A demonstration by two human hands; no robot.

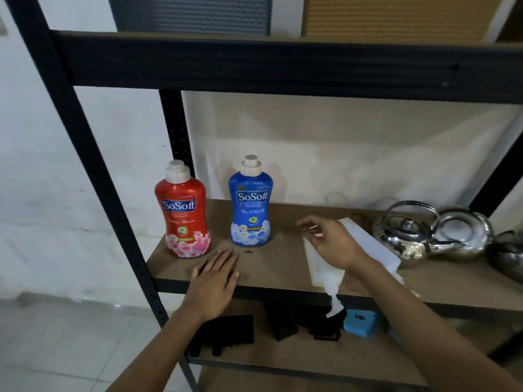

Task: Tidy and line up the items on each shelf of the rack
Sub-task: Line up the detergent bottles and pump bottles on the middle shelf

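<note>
Two SoSoft detergent bottles stand upright on the middle shelf [277,267], a red bottle [182,216] at the left and a blue bottle [250,210] a little further back to its right. A white tissue box [368,244] lies slanted on the shelf, with a tissue [334,295] hanging out over the front edge. My left hand [215,281] lies flat on the shelf's front edge, just in front of the red bottle and not touching it. My right hand [334,241] is over the left part of the tissue box with its fingers loosely spread.
Two shiny metal kettles [404,236] [464,233] stand at the right of the same shelf, with another metal piece at the frame edge. The lower shelf holds black objects [226,332] and a small blue box [359,322]. A grey panel [192,12] and a brown panel [396,15] stand on the upper shelf.
</note>
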